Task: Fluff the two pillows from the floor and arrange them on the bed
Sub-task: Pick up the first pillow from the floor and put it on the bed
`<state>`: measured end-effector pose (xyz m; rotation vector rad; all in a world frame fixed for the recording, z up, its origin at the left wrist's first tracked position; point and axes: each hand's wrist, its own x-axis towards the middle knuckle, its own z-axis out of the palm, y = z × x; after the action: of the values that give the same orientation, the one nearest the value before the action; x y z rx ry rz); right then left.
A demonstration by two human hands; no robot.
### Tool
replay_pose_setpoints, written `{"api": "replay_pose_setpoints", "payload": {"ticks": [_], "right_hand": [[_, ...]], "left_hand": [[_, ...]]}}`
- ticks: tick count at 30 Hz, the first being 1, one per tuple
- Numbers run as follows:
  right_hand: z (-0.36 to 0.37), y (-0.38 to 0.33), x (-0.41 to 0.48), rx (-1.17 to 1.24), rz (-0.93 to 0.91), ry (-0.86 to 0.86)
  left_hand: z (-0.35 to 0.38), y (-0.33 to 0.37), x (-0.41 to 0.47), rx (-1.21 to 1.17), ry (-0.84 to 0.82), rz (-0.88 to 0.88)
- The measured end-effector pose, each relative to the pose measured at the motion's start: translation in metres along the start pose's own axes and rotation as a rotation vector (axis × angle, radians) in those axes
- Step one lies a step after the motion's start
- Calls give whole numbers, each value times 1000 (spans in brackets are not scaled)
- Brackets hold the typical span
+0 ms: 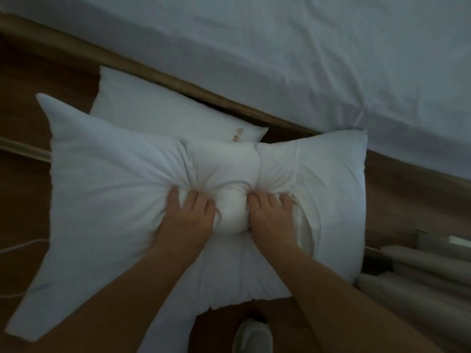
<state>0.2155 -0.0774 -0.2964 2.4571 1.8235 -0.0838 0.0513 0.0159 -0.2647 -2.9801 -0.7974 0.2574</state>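
Note:
A big white pillow fills the middle of the head view, held over the wooden floor. My left hand and my right hand press into its centre side by side, fingers dug in and bunching a lump of filling between them. The fabric creases outward from both hands. A second white pillow with small gold lettering lies on the floor behind it, against the bed frame, partly covered by the first. The bed with its white sheet spans the top and right.
The wooden bed frame edge runs diagonally from upper left to right. A white cable lies on the floor at left. A white slipper shows at the bottom. Pale curtain folds hang at lower right.

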Motion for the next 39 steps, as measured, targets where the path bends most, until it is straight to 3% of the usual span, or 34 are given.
{"api": "replay_pose_setpoints", "payload": {"ticks": [2, 7, 13, 17, 23, 27, 30, 35, 39], "right_hand": [[-3, 4, 7, 53, -27, 43], [-48, 14, 7, 355, 81, -194], [-171, 36, -4, 359, 129, -276], [-279, 67, 24, 428, 229, -152], [-433, 137, 93, 500, 307, 46], [-502, 212, 158, 516, 262, 196], [-527, 284, 231, 494, 228, 252], [-531, 412, 370, 387, 222, 188], [-510, 457, 449, 422, 278, 131]], "left_hand": [[-2, -1, 5, -73, 122, 38], [-43, -8, -6, -379, 50, -116], [-158, -29, -21, -575, 128, -151], [-265, -53, 22, -598, 264, -96], [-415, -88, 128, -660, 388, 10], [-484, -102, 215, -627, 458, 65], [-510, -98, 309, -645, 487, 27], [-519, -84, 479, -637, 561, -36], [-504, -90, 575, -438, 321, -141]]}}
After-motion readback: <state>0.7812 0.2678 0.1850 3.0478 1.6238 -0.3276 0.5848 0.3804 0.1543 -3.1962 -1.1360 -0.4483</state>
